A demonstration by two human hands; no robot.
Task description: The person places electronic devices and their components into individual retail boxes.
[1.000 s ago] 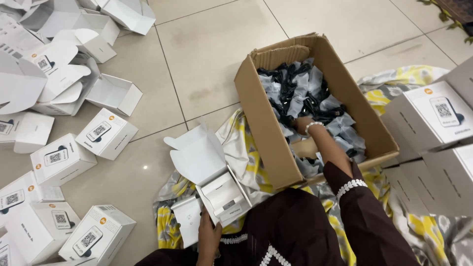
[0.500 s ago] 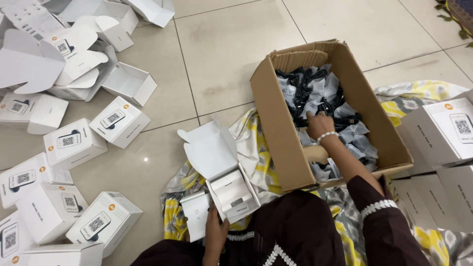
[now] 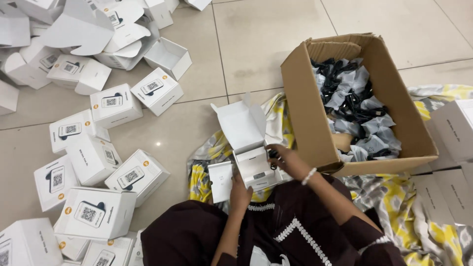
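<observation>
A person seated on the floor held an open white box and brought a small black item to it.

At the far left, closed white boxes (image 3: 93, 160) lay scattered over the tiled floor (image 3: 256, 44), with opened, empty ones piled further back. The left hand (image 3: 240, 193) gripped the near end of the open white box (image 3: 252, 160), whose lid flap stood raised, above a yellow and grey patterned cloth (image 3: 423, 216). The right hand (image 3: 286, 158), a beaded bracelet on its wrist, pinched a small black item (image 3: 272, 154) at the box's right edge. Just right of it stood a cardboard carton (image 3: 305, 108) filled with black cables in clear bags (image 3: 354, 108).
</observation>
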